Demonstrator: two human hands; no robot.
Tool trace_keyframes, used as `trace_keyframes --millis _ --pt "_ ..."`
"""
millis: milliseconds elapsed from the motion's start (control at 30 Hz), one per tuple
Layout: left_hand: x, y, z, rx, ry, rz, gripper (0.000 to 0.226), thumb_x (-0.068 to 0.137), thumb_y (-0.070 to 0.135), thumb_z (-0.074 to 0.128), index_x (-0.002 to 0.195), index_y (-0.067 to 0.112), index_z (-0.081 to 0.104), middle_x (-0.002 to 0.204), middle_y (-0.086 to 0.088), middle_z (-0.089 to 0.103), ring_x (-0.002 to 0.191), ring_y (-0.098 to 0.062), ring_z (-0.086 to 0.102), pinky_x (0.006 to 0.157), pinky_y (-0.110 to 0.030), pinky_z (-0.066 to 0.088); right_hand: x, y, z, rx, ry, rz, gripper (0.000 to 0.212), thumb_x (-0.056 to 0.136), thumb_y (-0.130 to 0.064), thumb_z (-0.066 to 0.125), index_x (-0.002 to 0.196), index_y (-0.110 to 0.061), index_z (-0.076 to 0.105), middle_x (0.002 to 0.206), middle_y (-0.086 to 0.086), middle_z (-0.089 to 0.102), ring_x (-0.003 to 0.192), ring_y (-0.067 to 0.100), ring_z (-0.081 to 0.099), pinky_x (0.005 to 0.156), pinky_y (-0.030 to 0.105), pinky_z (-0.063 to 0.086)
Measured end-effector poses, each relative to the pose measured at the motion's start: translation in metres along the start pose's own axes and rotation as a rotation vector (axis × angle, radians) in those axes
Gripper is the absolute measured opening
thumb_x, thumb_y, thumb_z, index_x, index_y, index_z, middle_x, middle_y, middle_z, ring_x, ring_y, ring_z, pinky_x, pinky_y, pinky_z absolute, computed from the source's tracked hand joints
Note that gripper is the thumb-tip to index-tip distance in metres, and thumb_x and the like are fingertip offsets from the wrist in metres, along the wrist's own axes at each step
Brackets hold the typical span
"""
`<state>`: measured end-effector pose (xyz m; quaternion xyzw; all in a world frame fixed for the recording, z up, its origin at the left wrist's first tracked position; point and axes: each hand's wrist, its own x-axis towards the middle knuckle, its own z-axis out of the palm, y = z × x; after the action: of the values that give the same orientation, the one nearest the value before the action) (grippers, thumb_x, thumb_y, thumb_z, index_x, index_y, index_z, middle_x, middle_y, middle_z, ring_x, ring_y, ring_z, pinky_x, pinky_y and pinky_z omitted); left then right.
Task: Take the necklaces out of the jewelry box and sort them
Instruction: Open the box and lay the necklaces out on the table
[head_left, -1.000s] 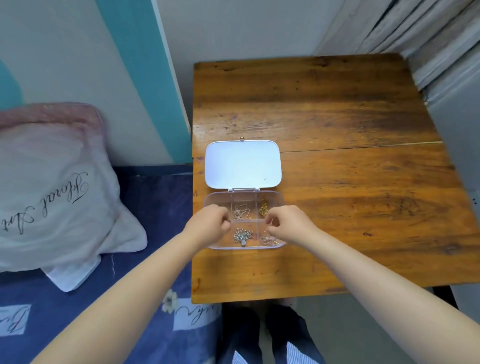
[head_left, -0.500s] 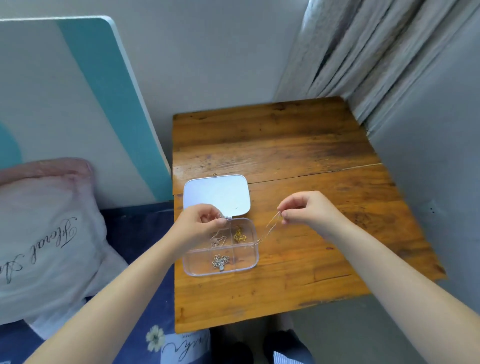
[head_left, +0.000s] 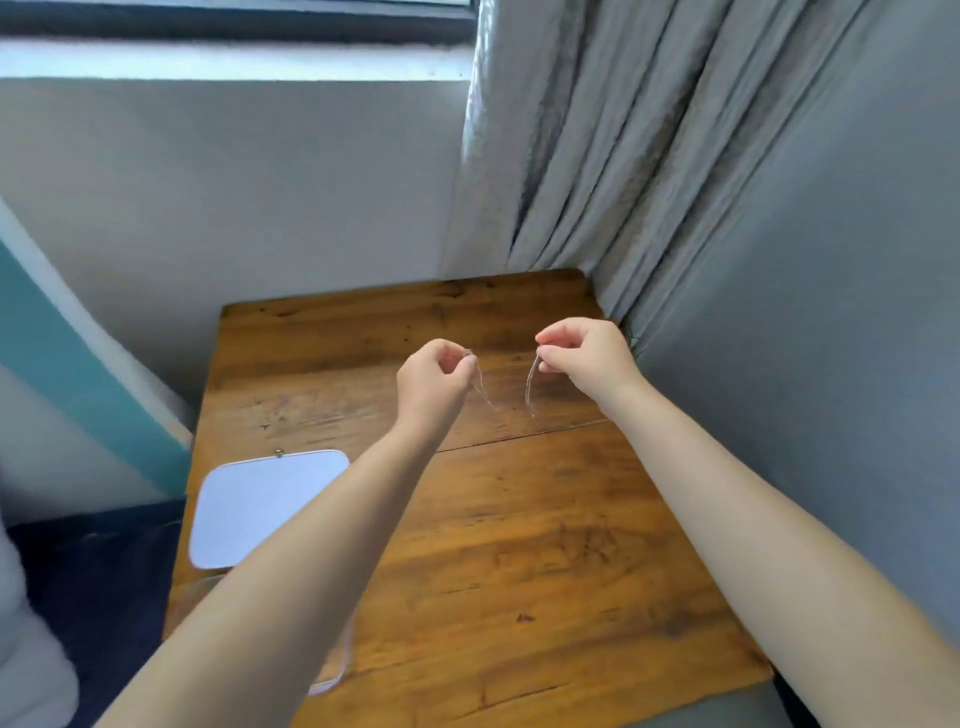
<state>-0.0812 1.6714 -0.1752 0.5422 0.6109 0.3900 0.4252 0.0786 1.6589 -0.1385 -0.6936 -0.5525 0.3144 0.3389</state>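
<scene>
A thin necklace (head_left: 530, 387) is pinched at its ends by the left hand (head_left: 434, 384) and right hand (head_left: 587, 358), above the desk's (head_left: 519, 545) far edge.

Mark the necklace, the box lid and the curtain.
necklace (head_left: 530, 384): head view, chain strand hanging below the right hand.
box lid (head_left: 260, 506): head view, middle of the open lid's flat panel.
curtain (head_left: 597, 156): head view, folds above the table.

no readable text, label, brand, number or sign appears anywhere at this moment, on any surface in view.
</scene>
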Motion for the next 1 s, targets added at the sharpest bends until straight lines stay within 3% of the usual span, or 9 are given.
trace_keyframes --millis 100,233,367,433,533,633,767,900,1000 --pt "0.011 -0.015 0.05 0.042 -0.015 0.013 0.01 0.084 0.014 0.061 0.076 0.02 0.059 0.072 -0.002 0.066 0.074 -0.023 0.065 0.069 -0.032 0.051 0.016 0.045 -0.013 -0.022 -0.033 0.016 0.013 0.081 -0.007 0.059 0.091 -0.008 0.067 0.069 0.0 0.064 0.063 0.007 0.061 0.063 0.01 0.048" --pt "-0.005 -0.062 0.112 0.187 -0.145 -0.016 0.007 0.083 0.008 0.063 0.085 0.01 0.069 0.083 -0.011 0.072 0.073 -0.02 0.062 0.072 -0.026 0.048 0.003 0.128 -0.02 -0.02 -0.076 0.161 0.013 0.081 -0.001 0.059 0.091 -0.003 0.066 0.076 0.007 0.063 0.068 0.021 0.065 0.07 0.023 0.048" --pt "-0.039 -0.109 0.156 0.395 -0.31 0.02 0.011 0.084 0.008 0.061 0.09 0.006 0.069 0.093 -0.013 0.073 0.087 -0.028 0.064 0.078 -0.033 0.051 -0.031 0.205 -0.016 -0.064 -0.113 0.364 0.016 0.083 -0.003 0.057 0.097 -0.002 0.064 0.082 0.01 0.066 0.071 0.015 0.062 0.05 -0.002 0.041" --pt "-0.057 -0.124 0.168 0.462 -0.369 0.057 0.013 0.085 0.009 0.06 0.093 0.007 0.068 0.094 -0.014 0.071 0.087 -0.03 0.063 0.074 -0.035 0.051 -0.048 0.232 -0.014 -0.107 -0.145 0.407 0.015 0.083 -0.005 0.057 0.096 -0.005 0.065 0.082 0.01 0.069 0.075 0.016 0.063 0.051 0.0 0.041" --pt "-0.084 -0.135 0.181 0.542 -0.442 0.184 0.012 0.084 0.01 0.06 0.092 0.007 0.069 0.087 -0.016 0.066 0.08 -0.034 0.06 0.063 -0.036 0.05 -0.074 0.259 -0.016 -0.182 -0.171 0.417 0.015 0.082 -0.007 0.059 0.096 -0.006 0.066 0.089 0.012 0.07 0.078 0.019 0.063 0.067 0.018 0.044" --pt "-0.108 -0.139 0.189 0.606 -0.53 0.316 0.009 0.082 0.006 0.062 0.088 0.003 0.068 0.08 -0.02 0.063 0.076 -0.036 0.06 0.055 -0.039 0.051 -0.096 0.275 -0.022 -0.246 -0.146 0.355 0.015 0.079 -0.004 0.061 0.093 -0.005 0.067 0.09 0.013 0.069 0.067 0.016 0.055 0.062 0.015 0.038" --pt "-0.135 -0.14 0.195 0.669 -0.61 0.44 0.005 0.074 0.001 0.07 0.079 0.0 0.068 0.072 -0.02 0.064 0.068 -0.037 0.062 0.043 -0.037 0.053 -0.127 0.288 -0.032 -0.301 -0.163 0.313 0.014 0.077 -0.002 0.06 0.09 -0.003 0.067 0.089 0.014 0.067 0.065 0.015 0.05 0.064 0.021 0.039" --pt "-0.163 -0.14 0.2 0.658 -0.695 0.452 0.006 0.071 -0.001 0.072 0.075 0.001 0.069 0.07 -0.018 0.065 0.065 -0.034 0.063 0.038 -0.037 0.053 -0.16 0.298 -0.038 -0.29 -0.175 0.363 0.011 0.078 -0.001 0.061 0.087 -0.001 0.067 0.089 0.014 0.065 0.06 0.015 0.05 0.056 0.012 0.033" --pt "-0.176 -0.138 0.204 0.63 -0.723 0.465 0.01 0.069 -0.002 0.074 0.076 0.006 0.073 0.072 -0.015 0.069 0.064 -0.032 0.063 0.038 -0.034 0.052 -0.177 0.3 -0.039 -0.259 -0.154 0.399 0.008 0.077 0.001 0.062 0.083 0.0 0.068 0.085 0.013 0.064 0.056 0.014 0.048 0.055 0.01 0.036"
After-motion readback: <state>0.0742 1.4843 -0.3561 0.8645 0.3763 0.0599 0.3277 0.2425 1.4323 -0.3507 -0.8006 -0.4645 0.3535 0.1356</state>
